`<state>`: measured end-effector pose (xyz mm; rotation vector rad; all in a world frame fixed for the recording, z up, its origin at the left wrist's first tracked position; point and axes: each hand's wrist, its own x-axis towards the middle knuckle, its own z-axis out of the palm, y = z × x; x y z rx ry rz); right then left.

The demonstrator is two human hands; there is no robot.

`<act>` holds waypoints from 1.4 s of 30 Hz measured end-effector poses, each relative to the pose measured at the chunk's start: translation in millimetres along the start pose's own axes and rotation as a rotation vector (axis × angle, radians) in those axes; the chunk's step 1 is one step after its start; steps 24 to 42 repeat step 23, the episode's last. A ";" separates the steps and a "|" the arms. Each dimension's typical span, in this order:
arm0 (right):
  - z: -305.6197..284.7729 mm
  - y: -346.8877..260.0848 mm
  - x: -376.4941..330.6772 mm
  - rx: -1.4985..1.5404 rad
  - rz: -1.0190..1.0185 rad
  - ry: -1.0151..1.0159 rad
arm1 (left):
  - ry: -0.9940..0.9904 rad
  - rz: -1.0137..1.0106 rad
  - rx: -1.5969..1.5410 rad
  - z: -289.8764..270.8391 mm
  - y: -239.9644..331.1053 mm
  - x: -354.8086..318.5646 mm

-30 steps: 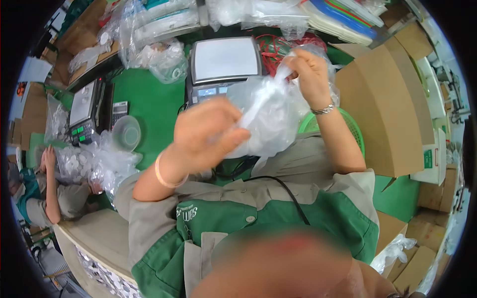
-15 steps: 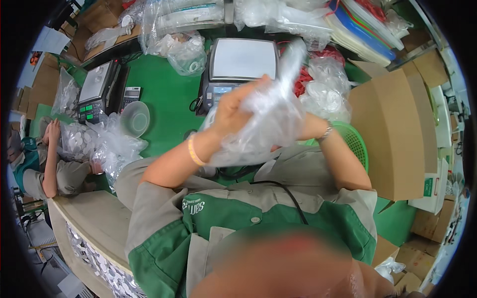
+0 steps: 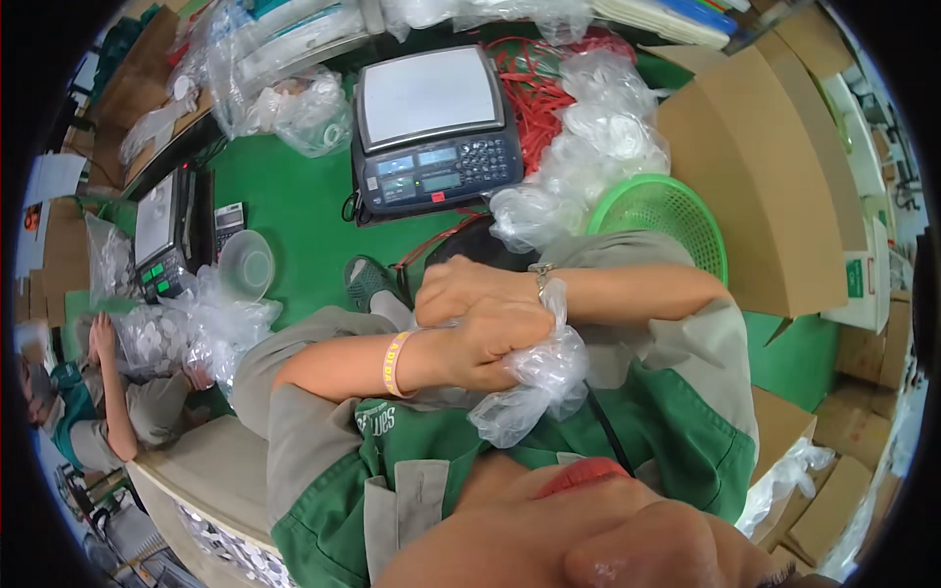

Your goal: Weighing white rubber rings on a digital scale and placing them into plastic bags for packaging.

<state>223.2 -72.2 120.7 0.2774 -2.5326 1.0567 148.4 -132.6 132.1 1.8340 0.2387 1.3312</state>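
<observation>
My forearms cross in front of my chest. My left hand (image 3: 505, 338), with a yellow band at its wrist, is closed around a crumpled clear plastic bag (image 3: 539, 382). The bag bunches out on the body side of the fist, and a twisted end sticks up past the knuckles. My right hand (image 3: 466, 286), wearing a metal bracelet, lies just beyond the left one and touches or nearly touches it. Its fingers are curled closed; what they hold is hidden.
Ahead stands a digital scale (image 3: 436, 137). Red string (image 3: 534, 98) and clear bags of white pieces (image 3: 613, 127) lie beside it. A green basket (image 3: 676, 211) and open cardboard box (image 3: 755, 167) stand right. At left are a plastic tub (image 3: 247, 265) and a co-worker's hand (image 3: 102, 335).
The bag came down from in front of the scale toward my chest and is now bunched tight. My hands drew together and crossed. The view shifted, uncovering the scale's keypad.
</observation>
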 end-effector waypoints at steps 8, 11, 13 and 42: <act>-25.8 78.4 -32.4 0.409 0.197 -0.068 | -0.160 -0.009 0.391 -43.6 -4.5 47.4; -82.4 135.8 -79.6 0.411 0.366 0.084 | -0.271 -0.359 0.884 -84.5 27.2 73.7; -120.5 167.9 -128.7 0.264 0.552 0.256 | -0.180 -0.537 0.875 -107.8 44.8 60.2; -91.7 268.3 -368.4 -0.550 1.847 0.416 | -0.628 -0.686 0.368 -148.3 -21.4 61.3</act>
